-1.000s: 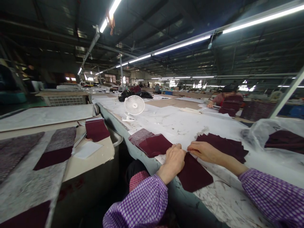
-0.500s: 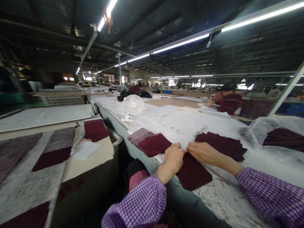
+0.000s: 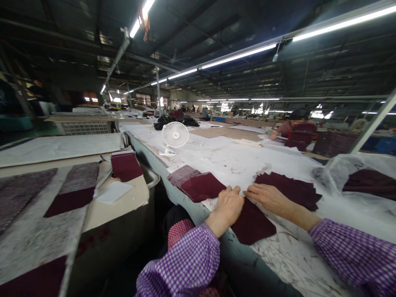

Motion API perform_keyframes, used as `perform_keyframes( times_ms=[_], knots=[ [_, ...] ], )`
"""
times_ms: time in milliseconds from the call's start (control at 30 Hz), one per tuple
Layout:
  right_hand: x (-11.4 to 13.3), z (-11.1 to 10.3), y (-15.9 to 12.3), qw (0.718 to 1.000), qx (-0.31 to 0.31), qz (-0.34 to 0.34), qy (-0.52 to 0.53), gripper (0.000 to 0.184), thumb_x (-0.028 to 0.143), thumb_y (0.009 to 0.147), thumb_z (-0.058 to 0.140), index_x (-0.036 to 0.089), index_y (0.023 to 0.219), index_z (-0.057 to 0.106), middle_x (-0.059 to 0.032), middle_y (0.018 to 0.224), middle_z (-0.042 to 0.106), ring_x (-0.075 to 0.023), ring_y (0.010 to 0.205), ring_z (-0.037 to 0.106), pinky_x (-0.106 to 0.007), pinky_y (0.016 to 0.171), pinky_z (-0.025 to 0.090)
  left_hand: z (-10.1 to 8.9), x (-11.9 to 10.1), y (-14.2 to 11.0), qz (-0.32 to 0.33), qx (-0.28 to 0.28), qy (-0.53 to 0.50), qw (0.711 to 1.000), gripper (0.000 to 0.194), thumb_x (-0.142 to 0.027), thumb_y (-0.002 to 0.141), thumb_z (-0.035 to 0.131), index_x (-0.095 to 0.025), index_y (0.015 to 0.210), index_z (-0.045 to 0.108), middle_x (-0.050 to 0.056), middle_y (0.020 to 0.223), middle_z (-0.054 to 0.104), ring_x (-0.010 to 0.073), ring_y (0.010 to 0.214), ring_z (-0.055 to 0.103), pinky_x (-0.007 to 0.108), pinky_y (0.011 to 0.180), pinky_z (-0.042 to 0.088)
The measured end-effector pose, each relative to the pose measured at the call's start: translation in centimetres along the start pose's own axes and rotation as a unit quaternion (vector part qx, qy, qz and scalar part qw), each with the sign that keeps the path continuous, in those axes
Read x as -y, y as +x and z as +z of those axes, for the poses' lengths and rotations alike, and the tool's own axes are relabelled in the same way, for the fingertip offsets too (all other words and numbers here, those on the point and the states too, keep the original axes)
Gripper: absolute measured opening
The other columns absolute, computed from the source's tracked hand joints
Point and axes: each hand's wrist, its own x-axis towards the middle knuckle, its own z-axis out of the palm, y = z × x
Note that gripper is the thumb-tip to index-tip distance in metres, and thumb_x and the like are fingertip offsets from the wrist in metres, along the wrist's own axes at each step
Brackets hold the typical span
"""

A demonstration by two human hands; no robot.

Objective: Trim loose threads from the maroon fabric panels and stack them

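Note:
A dark maroon fabric piece point(image 3: 252, 222) lies flat near the front edge of the white paper-covered table point(image 3: 229, 161). My left hand point(image 3: 227, 206) rests curled on its far left corner, fingers pinching the edge. My right hand point(image 3: 267, 197) lies on its far right edge, fingers pointing left, almost meeting the left hand. A second maroon piece point(image 3: 202, 186) lies just left of my hands, overlapping a grey-flecked piece point(image 3: 182, 175). A fanned stack of maroon pieces point(image 3: 291, 189) sits just behind my right hand.
A small white fan point(image 3: 175, 135) stands further back on the table. At right a clear plastic bag point(image 3: 359, 181) holds more maroon fabric. The bench at left point(image 3: 117, 206) carries maroon and grey pieces. A co-worker point(image 3: 297, 128) handles fabric at the far right.
Both hands stay on the fabric piece's far edge; the left hand's fingers have crept slightly forward. The view has shifted a little.

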Motion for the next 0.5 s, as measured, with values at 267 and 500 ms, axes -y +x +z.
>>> perform_keyframes(
  times_ms=[267, 500],
  knots=[
    [2.4, -1.6, 0.6, 0.974, 0.003, 0.112, 0.196, 0.031, 0.016, 0.091, 0.033, 0.019, 0.105, 0.061, -0.0091, 0.099, 0.066, -0.0195, 0.088, 0.063, -0.031, 0.078, 0.051, -0.3, 0.0, 0.3, -0.006, -0.005, -0.007, 1.0, 0.031, -0.006, 0.085, 0.038, -0.016, 0.097, 0.065, 0.008, 0.105, 0.057, 0.0229, 0.096, 0.05, 0.032, 0.078, 0.045],
    [2.0, -1.0, 0.3, 0.971, 0.005, 0.078, 0.225, 0.035, 0.017, 0.09, 0.034, 0.018, 0.106, 0.066, -0.008, 0.109, 0.066, -0.0193, 0.099, 0.062, -0.033, 0.088, 0.051, -0.7, 2.8, -2.2, -0.025, -0.03, -0.047, 0.998, 0.026, -0.012, 0.087, 0.042, -0.019, 0.083, 0.067, 0.004, 0.084, 0.059, 0.0167, 0.082, 0.053, 0.026, 0.071, 0.041]
  ],
)
